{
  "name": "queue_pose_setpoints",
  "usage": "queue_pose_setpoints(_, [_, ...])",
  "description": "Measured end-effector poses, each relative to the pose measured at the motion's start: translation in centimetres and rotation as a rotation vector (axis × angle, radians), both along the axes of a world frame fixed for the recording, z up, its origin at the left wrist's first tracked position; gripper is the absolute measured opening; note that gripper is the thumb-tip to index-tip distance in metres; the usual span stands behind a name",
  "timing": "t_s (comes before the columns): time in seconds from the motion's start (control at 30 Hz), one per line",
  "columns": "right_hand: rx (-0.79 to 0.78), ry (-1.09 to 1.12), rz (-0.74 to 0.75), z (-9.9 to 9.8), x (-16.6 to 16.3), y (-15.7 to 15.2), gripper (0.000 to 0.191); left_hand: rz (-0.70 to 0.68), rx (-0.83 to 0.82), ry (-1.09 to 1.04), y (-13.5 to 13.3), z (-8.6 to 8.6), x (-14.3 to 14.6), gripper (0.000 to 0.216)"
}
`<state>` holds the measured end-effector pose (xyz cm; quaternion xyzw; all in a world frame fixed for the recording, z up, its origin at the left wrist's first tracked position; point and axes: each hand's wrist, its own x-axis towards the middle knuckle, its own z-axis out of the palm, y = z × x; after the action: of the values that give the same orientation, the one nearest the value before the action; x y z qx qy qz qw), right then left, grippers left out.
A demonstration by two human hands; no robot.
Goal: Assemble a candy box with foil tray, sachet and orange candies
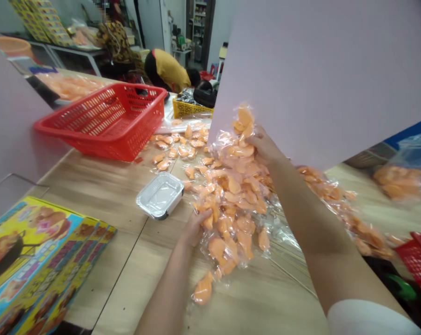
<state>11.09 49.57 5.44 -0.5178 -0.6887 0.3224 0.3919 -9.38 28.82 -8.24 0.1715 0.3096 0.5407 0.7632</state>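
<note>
My right hand (262,148) grips a clear plastic bag (231,144) and lifts it, with flat orange pieces (236,200) spilling in a heap beneath. My left hand (197,227) is curled on the lower edge of that plastic at the heap's near side. More orange pieces lie scattered on the wooden table (102,186) towards the far side. A small foil tray (160,195) sits just beyond my left hand, apart from it. Thin wooden sticks (290,272) lie under my right forearm.
A red plastic basket (107,121) tilts on the far table, and a printed toy box (39,260) lies at near left. Lilac boards (318,70) stand at right. A bag of orange pieces (402,181) lies at right. Co-workers (166,70) are at the back.
</note>
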Motion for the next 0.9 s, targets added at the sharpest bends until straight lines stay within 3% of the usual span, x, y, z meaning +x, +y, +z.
queue_pose_setpoints(0.1, [-0.026, -0.004, 0.002, 0.2, 0.3, -1.7, 0.065, 0.008, -0.008, -0.001, 0.0, -0.1, 0.0, 0.047])
queue_pose_setpoints(0.27, [0.073, -0.087, -0.040, 2.1, 0.5, -3.2, 0.069, 0.007, 0.003, -0.016, -0.1, 0.2, 0.0, 0.050])
queue_pose_setpoints(0.53, [0.199, -0.177, -0.021, 3.6, -2.0, -5.0, 0.065, 0.037, 0.002, -0.014, 0.0, -0.2, 0.4, 0.052])
queue_pose_setpoints(0.73, [0.190, -0.223, -0.004, 3.5, -2.2, -5.9, 0.067, 0.026, -0.016, -0.043, -0.2, 0.4, 0.7, 0.058])
queue_pose_setpoints(0.9, [0.175, -0.223, 0.080, 1.9, -3.5, -6.6, 0.067, 0.036, -0.035, -0.054, -0.2, 0.5, 0.7, 0.059])
